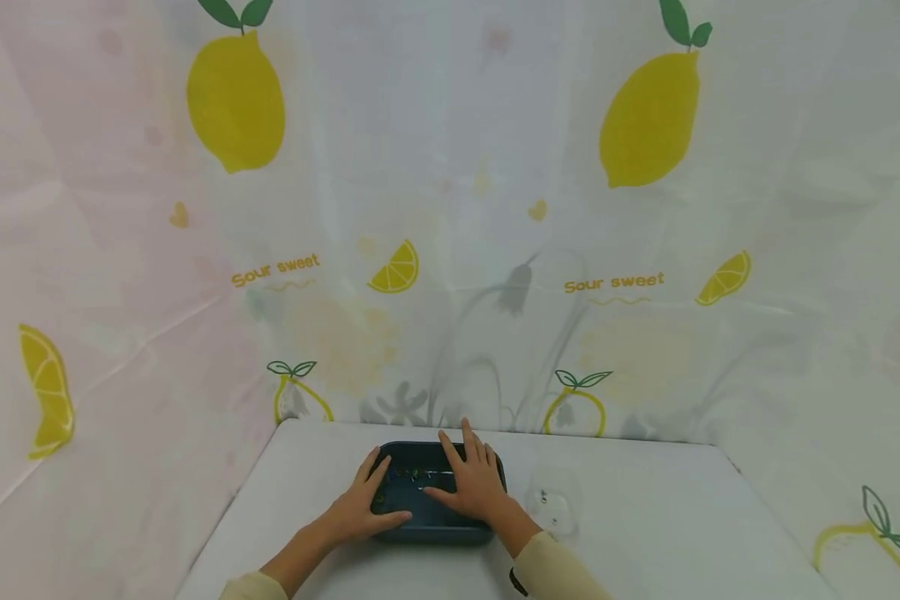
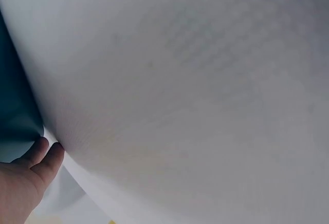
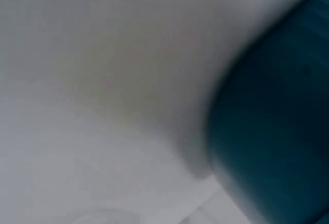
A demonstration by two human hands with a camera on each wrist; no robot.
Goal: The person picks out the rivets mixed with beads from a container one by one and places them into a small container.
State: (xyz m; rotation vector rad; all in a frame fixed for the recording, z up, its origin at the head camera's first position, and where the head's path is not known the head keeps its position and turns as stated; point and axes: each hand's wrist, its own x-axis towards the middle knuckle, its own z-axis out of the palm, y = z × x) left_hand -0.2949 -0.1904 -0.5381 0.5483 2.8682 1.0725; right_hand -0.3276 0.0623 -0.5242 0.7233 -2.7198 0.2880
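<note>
A dark blue rectangular dish (image 1: 435, 535) with rounded corners stands on the white table; its teal side fills an edge of the left wrist view (image 2: 14, 90) and of the right wrist view (image 3: 272, 136). Small greenish and pale bits (image 1: 414, 474) lie inside, too small to make out. My left hand (image 1: 356, 510) lies at the dish's left side, fingers extended along the rim and thumb spread over the front part. Over the right half reaches my right hand (image 1: 477, 487), fingers splayed toward the far rim and thumb pointing inward across the dish. The right wrist view does not show that hand.
Right of the dish sits a clear, see-through container (image 1: 555, 510) with a few small dark spots in it. A pale curtain (image 1: 450, 208) printed with lemons hangs behind the white table (image 1: 645, 517) and along its sides.
</note>
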